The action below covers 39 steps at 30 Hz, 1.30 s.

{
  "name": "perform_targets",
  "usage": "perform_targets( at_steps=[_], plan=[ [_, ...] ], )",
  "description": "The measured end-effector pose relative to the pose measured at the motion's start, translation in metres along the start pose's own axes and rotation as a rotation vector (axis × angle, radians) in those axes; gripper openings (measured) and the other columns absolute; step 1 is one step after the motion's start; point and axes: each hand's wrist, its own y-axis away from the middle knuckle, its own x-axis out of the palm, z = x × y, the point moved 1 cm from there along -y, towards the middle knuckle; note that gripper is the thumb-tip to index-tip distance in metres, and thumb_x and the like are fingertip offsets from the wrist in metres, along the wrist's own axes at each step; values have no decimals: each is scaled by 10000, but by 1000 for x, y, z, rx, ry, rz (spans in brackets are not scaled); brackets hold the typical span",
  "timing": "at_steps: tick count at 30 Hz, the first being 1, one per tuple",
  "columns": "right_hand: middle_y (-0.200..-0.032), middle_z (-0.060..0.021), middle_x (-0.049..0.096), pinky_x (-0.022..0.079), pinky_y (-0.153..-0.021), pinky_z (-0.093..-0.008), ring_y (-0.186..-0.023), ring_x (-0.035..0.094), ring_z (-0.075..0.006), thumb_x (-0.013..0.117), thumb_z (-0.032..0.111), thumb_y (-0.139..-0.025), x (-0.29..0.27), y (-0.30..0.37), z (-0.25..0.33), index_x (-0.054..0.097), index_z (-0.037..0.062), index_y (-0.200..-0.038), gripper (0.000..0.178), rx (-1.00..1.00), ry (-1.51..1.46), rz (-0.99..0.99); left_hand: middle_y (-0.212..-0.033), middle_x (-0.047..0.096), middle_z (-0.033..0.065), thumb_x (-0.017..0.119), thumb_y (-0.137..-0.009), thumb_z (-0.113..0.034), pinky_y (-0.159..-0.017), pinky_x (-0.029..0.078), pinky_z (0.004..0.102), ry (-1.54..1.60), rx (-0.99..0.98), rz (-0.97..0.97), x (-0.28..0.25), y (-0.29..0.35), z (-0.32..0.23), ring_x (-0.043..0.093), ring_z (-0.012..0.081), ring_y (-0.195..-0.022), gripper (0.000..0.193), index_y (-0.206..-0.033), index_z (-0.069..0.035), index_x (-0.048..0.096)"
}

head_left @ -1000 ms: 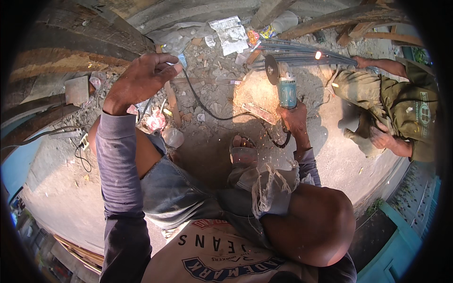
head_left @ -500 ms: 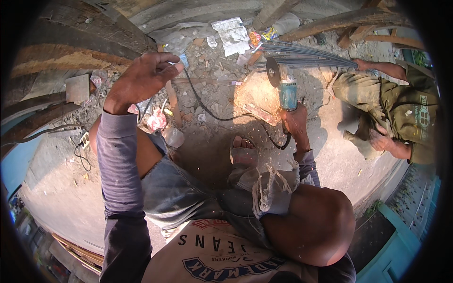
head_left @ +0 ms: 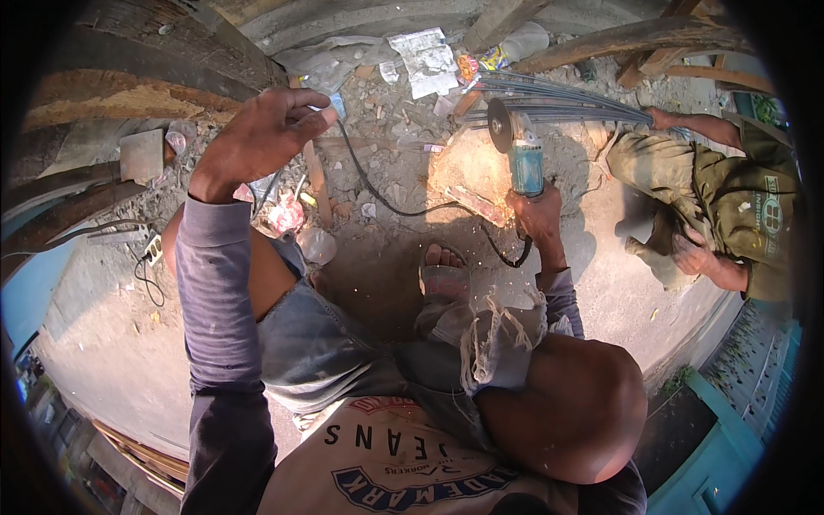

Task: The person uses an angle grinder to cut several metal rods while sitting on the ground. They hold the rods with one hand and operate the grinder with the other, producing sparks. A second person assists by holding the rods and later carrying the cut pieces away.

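Note:
My right hand is wrapped round the body of a teal angle grinder. The grinder's dark disc is at the near side of a bundle of thin steel rods; the exact contact point is hard to make out. Orange sparks fly over the ground below the disc. A dark power cord curves from the grinder to the left across the rubble. My left hand is raised at the left, fingers loosely bent and thumb apart, with nothing visible in it.
A co-worker's hand grips the rods' right end; their other hand is lower. Wooden beams stand at upper left. A power strip lies at left, a clear plastic cup near my knee, crumpled paper at the back.
The grinder and my right hand have shifted very slightly, and the disc's face shows a little more. My left hand stays raised in nearly the same place. Sparks still fly.

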Motion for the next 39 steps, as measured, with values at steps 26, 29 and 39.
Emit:
perform_targets(
  at_steps=[26, 29, 39],
  plan=[
    [-821, -90, 772, 571, -706, -390, -738, 689, -165, 850, 191, -777, -4, 6, 3, 754, -25, -986, 316, -60, 93, 5, -1350, 760, 304, 665, -1128, -498, -1113, 591, 497, -6, 5, -6, -1, 2, 3, 734, 397, -1316, 658, -1494, 49, 667],
    [-821, -94, 774, 570, -704, -397, -746, 697, -170, 853, 195, -771, -5, 3, -3, 754, -31, -983, 326, -12, 82, -1, -1354, 763, 290, 688, -1122, -461, -1102, 590, 480, 10, -16, -3, -2, 2, 1, 732, 382, -1318, 628, -1488, 49, 671],
    [-808, -104, 767, 561, -701, -389, -721, 685, -186, 854, 225, -750, -6, 4, 2, 745, -30, -966, 351, -93, 149, -15, -1339, 764, 306, 666, -1126, -505, -1103, 595, 502, -3, 12, -22, -1, 4, 2, 742, 403, -1299, 665, -1484, 55, 673]
  ],
)
